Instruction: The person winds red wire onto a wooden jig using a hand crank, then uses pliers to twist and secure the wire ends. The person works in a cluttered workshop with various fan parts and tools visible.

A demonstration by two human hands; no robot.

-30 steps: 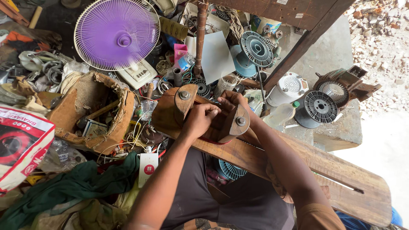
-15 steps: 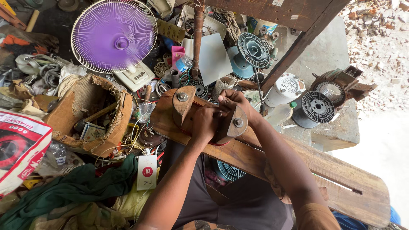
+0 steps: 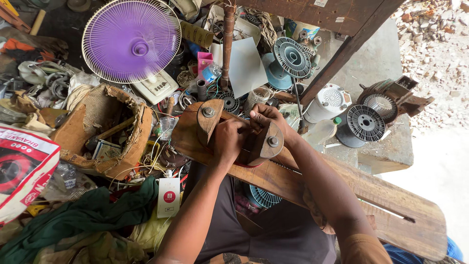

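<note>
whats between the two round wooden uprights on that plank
In the head view, both hands fill that gap: the left hand and right hand meet between the two bolted wooden uprights on the wooden plank.

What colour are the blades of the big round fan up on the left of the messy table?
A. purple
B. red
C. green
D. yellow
A: the fan behind its white wire guard shows purple all over, standing beyond the left hand that rests on the wooden jig.
</note>
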